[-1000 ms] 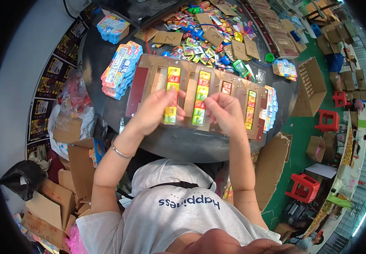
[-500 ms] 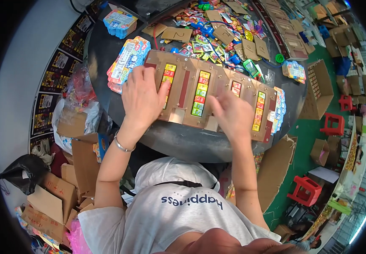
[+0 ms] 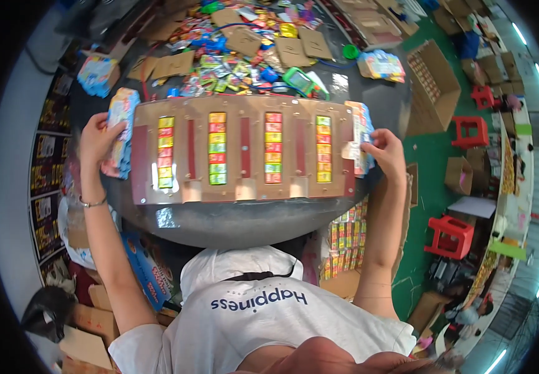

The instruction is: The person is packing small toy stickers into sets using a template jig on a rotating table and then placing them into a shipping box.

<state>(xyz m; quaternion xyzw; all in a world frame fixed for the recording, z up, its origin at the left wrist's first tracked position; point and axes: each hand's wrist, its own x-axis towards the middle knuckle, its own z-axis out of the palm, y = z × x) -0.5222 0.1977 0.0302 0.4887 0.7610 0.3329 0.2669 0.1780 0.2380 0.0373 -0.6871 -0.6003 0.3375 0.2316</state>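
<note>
A wide wooden jig (image 3: 232,156) with a clear cover lies before me on the dark round table. Its four slots hold rows of small red, yellow and green wrapped pieces (image 3: 217,149). At its left end my left hand (image 3: 100,142) pinches the edge of a stack of colourful printed cards (image 3: 120,134). My right hand (image 3: 386,153) has thumb and fingers closed on the edge of another card stack (image 3: 359,137) at the jig's right end. Whether either hand grips one card or more, I cannot tell.
Beyond the jig lie a heap of small colourful packets (image 3: 219,68) and cardboard pieces (image 3: 294,51). More card stacks stand at far left (image 3: 98,73) and far right (image 3: 381,65). Below the table's right edge is a carton of wrapped pieces (image 3: 344,246). Red stools (image 3: 450,237) stand right.
My hands have moved apart, from above the jig out to the card stacks at its two ends. The view has turned, so the jig now appears level.
</note>
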